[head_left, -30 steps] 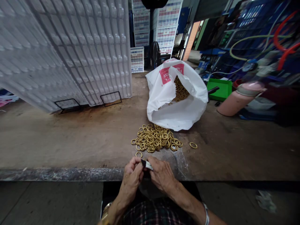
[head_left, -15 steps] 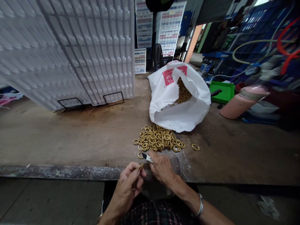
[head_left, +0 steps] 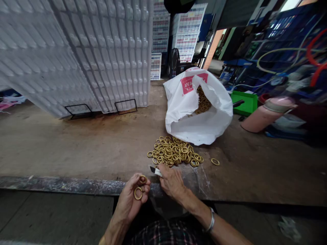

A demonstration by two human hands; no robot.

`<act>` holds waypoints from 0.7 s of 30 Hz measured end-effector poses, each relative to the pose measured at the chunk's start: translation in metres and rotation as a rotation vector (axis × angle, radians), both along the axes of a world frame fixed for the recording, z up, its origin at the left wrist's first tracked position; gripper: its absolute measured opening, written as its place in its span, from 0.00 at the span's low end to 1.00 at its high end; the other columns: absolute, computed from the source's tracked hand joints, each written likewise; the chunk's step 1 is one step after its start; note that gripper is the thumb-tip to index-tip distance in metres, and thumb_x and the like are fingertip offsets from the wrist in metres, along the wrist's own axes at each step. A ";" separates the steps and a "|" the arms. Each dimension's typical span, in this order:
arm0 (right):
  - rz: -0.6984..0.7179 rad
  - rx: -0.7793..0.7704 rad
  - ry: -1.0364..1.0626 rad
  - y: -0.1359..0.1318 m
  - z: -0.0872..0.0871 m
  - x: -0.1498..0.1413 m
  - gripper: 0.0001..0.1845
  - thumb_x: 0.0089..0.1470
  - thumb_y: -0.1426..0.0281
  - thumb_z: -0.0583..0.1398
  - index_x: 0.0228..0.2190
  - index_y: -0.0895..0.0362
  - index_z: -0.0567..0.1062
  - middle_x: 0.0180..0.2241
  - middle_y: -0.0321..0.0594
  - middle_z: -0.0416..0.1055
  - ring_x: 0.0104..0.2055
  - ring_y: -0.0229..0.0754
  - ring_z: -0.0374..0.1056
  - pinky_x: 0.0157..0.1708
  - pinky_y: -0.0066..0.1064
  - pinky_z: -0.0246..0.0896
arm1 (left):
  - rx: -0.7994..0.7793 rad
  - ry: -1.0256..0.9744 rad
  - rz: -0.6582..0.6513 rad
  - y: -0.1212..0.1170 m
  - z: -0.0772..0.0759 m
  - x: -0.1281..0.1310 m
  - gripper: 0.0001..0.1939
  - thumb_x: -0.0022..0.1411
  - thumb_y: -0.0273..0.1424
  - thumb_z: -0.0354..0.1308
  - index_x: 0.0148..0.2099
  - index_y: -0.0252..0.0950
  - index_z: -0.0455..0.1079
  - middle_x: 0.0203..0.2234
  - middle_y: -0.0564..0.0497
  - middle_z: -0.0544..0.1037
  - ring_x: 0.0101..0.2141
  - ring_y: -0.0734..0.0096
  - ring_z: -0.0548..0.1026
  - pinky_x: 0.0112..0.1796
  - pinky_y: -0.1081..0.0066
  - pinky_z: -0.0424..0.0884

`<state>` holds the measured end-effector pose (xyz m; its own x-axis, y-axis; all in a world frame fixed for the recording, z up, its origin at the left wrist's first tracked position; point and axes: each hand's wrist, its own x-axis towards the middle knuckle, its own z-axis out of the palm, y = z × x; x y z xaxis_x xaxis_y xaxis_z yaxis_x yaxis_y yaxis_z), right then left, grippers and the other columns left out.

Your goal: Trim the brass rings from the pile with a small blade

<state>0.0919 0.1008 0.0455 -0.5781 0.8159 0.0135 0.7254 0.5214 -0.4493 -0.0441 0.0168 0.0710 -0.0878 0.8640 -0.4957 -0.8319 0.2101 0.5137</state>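
My left hand is turned palm up in front of the table edge, its fingers curled around brass-coloured rings. One ring lies on the palm and another ring sits at the fingertips. My right hand grips a small knife with a white handle and a dark blade pointing left. Just beyond the knife is a heap of similar rings on the table. A lone ring rests to the right of the heap.
Behind the heap, a torn white sack opens toward me with more rings inside. Ribbed translucent plastic trays stand upright at the left on black wire holders. To the right are a green tray and a pink bottle.
My left hand has turned palm up and moved slightly left, so two rings now show in it. My right hand has shifted slightly left with the knife.
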 end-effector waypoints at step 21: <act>0.001 -0.642 0.664 -0.007 0.026 0.019 0.12 0.49 0.63 0.52 0.24 0.58 0.66 0.22 0.32 0.63 0.26 0.34 0.57 0.28 0.25 0.52 | 0.016 0.312 -0.158 0.017 -0.011 0.023 0.15 0.51 0.37 0.60 0.38 0.35 0.64 0.19 0.57 0.67 0.17 0.81 0.63 0.14 0.82 0.56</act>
